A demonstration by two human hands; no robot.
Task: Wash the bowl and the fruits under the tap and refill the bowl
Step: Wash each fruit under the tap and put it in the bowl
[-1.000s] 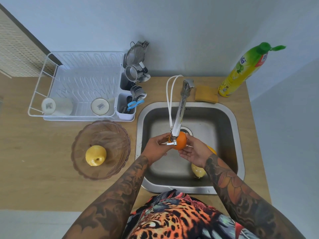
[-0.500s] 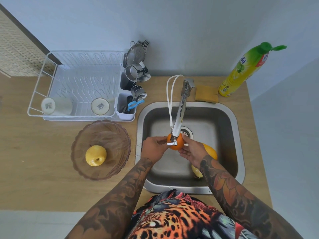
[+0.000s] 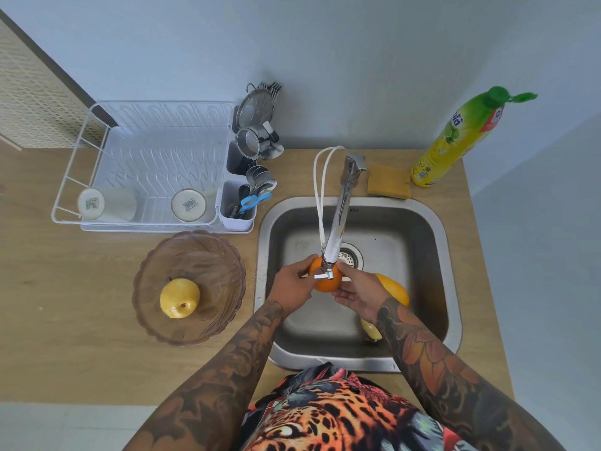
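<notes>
- Wooden tabletop (image 3: 81, 320) carried the bowl (image 3: 227, 265) — well apart from the sink (image 3: 448, 288).
- Orange (image 3: 327, 283) was cupped by left hand (image 3: 292, 284) and right hand (image 3: 359, 296) — wet, it could be dropped.

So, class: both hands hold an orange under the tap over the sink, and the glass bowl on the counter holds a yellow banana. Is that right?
One thing is wrong. The head view shows the glass bowl holding a yellow apple, not a banana. The rest stands: the left hand and right hand hold the orange under the tap over the sink.
</notes>
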